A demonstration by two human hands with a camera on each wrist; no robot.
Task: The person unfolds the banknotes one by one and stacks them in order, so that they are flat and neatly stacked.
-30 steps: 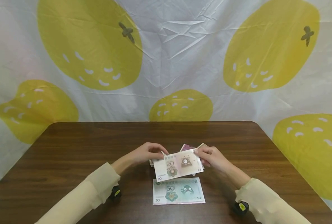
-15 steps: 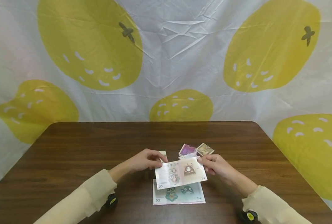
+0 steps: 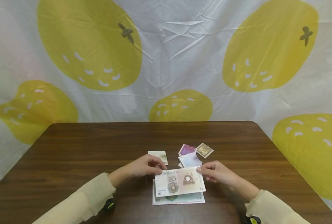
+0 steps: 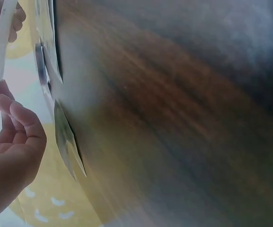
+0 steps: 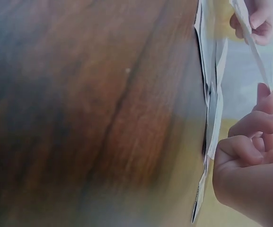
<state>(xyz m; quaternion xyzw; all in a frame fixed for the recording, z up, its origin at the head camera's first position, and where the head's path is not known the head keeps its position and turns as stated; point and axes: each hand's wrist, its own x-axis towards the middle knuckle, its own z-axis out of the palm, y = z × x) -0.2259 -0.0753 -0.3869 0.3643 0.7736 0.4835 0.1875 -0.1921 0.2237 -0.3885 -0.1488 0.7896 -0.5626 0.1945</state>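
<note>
One 20 note [image 3: 182, 183], pinched at its upper corners by left hand [image 3: 143, 165] and right hand [image 3: 220, 175], over a green 50 note [image 3: 189, 198]

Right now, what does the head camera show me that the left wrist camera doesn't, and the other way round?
Only the head view shows the printed face of the held note with its 20, the 50 on the partly covered note, and the pale sleeves.

Only the left wrist view shows the held note edge-on, and the left grip from its palm side.

Both show the held note, the left grip, the right grip, the table and the fruit-patterned cloth.
</note>
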